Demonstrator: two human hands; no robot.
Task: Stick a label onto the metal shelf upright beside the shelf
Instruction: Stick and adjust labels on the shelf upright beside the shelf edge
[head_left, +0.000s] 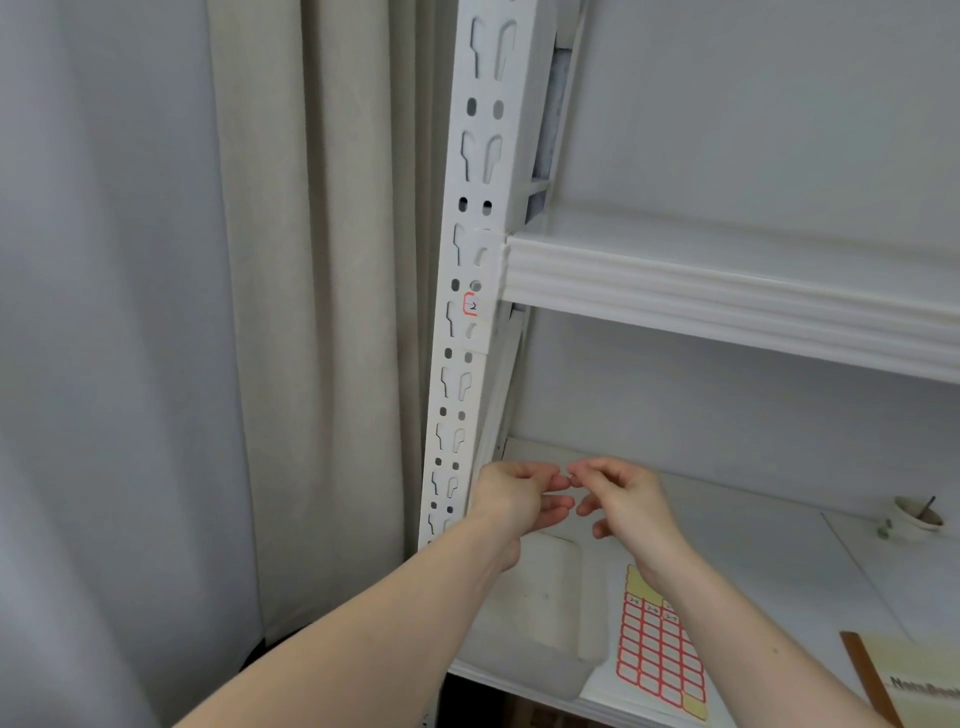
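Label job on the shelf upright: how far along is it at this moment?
One red-bordered label is already stuck on the upright, just below the upper shelf beam. The left hand and right hand meet fingertip to fingertip above the label sheet; whether they pinch a label is too small to tell. Nothing is being pressed onto the upright yet, so any further sticking remains.

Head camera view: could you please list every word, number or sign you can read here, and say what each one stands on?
"2" – handwritten on the red-bordered label stuck on the shelf upright.
"Note Book" – partly cut off by the frame edge, on the notebook cover.
Handwritten marks in the top cells of the label sheet – too small to read.
The paper cup shows no readable text.
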